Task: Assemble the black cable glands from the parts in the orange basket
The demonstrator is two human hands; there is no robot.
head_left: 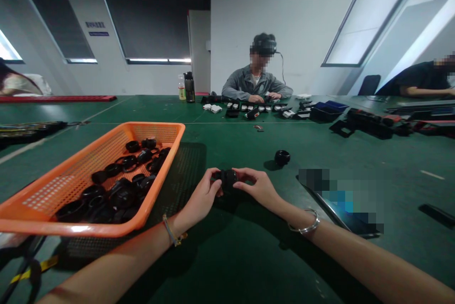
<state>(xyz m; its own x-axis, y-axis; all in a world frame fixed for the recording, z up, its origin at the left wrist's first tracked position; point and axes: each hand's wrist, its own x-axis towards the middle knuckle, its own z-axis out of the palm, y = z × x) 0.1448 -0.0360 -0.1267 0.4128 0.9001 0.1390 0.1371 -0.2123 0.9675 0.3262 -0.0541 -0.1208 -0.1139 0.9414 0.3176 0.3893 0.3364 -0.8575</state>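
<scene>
Currently 1 black part point(228, 179) sits over the green surface point(227, 252), between the left hand point(204, 192), fingers curled closely round its near end, and the right hand point(261, 188), thumb and fingertips pinching the opposite edge. Work on it looks unfinished. Beyond the right hand, 1 loose black ring point(282, 157) lies alone. Many black pieces point(122, 193) fill the orange basket point(71, 229); whether those are done or waiting, I cannot tell
</scene>
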